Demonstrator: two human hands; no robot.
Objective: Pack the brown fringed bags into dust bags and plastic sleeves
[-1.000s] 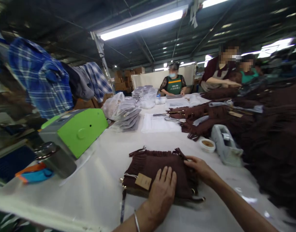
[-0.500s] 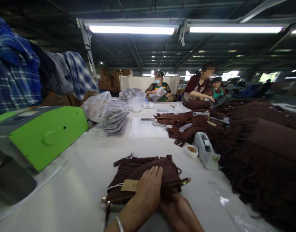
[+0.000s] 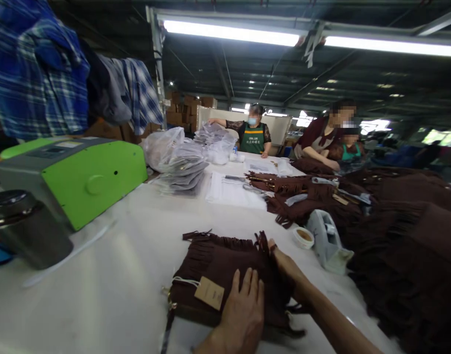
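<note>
A dark brown fringed bag (image 3: pixel 225 258) lies on the white table in front of me, its fringe along the far edge. A tan paper tag (image 3: pixel 210 293) on a white string rests on it, and metal hardware (image 3: pixel 171 302) shows at its left corner. My left hand (image 3: pixel 243 307) lies flat on the bag, fingers stretched out, just right of the tag. At the far right corner, my right hand (image 3: pixel 286 268) has its fingers closed around the edge and fringe; some of the fingers are hidden.
To the left stand a green and grey machine (image 3: pixel 96 179) and a dark metal flask (image 3: pixel 28 228). Bagged goods (image 3: pixel 184 169) are stacked behind. On the right are a tape dispenser (image 3: pixel 328 241), a tape roll (image 3: pixel 304 237) and piled brown bags (image 3: pixel 413 246). Several people work across the table.
My right hand has moved from the bag's near edge to its far right corner. My left hand has shifted nearer and right, off the tag. The bag lies flatter, and the view has turned left.
</note>
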